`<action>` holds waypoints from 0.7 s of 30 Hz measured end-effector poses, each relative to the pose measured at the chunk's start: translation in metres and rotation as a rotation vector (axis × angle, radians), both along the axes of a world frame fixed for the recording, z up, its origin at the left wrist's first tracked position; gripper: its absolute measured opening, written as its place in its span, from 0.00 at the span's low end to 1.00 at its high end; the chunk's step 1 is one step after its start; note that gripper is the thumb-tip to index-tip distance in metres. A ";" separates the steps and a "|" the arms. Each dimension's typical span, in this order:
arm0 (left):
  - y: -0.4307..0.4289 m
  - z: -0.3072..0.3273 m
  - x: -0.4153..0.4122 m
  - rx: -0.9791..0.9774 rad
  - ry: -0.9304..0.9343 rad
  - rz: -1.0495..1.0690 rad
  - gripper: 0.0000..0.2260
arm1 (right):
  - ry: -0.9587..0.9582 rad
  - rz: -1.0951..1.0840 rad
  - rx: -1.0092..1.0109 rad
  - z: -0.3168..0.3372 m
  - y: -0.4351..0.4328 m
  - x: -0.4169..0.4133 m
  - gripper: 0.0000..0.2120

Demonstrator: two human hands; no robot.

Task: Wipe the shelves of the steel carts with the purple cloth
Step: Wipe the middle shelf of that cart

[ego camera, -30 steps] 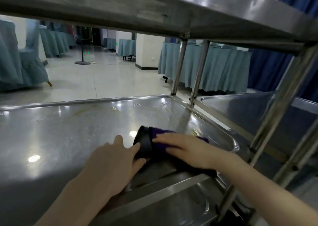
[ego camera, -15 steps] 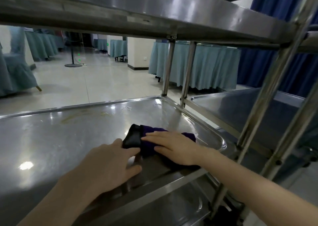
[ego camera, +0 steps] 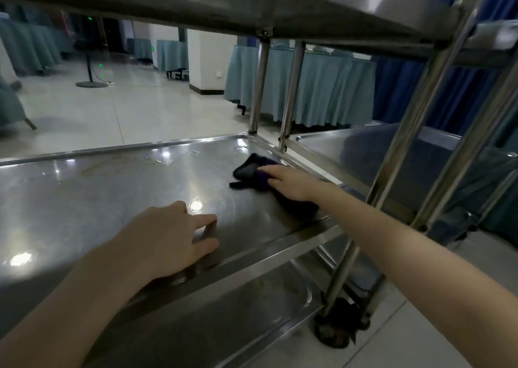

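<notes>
Since a second ago, the right hand (ego camera: 291, 181) has slid the purple cloth (ego camera: 249, 171) away from the left hand (ego camera: 168, 238), toward the far right corner of the steel cart's middle shelf (ego camera: 98, 194). The right hand's fingers (ego camera: 270, 170) lie flat, pressing the cloth down; the left hand rests empty, fingers loosely spread, near the front rim. Wet drops (ego camera: 168, 158) and smears remain along the far edge, so this shelf seems part-wiped, with the lower shelf (ego camera: 224, 311) and the neighbouring cart (ego camera: 364, 149) likely left. Beyond lie a pale tiled floor (ego camera: 140, 109) and teal-skirted tables (ego camera: 322, 87).

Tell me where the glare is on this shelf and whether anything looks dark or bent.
Head view: glare spots sit on the steel shelf, one just beyond the left hand, another near the left frame edge; head view: the purple cloth under the right hand reads almost black in shadow; head view: wide-angle distortion leans the cart posts.
</notes>
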State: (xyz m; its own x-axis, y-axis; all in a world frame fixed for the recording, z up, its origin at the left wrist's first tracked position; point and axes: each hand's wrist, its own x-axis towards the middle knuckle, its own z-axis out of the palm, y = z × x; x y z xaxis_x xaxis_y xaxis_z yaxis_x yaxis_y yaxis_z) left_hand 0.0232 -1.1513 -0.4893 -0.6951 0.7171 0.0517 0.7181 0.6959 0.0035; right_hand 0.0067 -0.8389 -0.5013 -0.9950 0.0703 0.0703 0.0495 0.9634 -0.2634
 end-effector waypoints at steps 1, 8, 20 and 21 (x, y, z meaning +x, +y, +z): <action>0.001 0.000 0.001 0.000 0.001 0.000 0.26 | -0.003 -0.156 0.033 0.002 0.010 -0.003 0.21; 0.001 -0.003 0.002 0.019 0.021 0.009 0.26 | 0.037 -0.016 0.067 -0.006 -0.027 0.019 0.22; 0.002 -0.002 0.005 0.013 0.011 0.013 0.26 | 0.046 0.052 0.109 -0.012 -0.055 0.068 0.22; 0.000 0.001 0.005 0.008 -0.003 0.008 0.26 | 0.039 0.140 0.065 -0.011 -0.056 0.074 0.22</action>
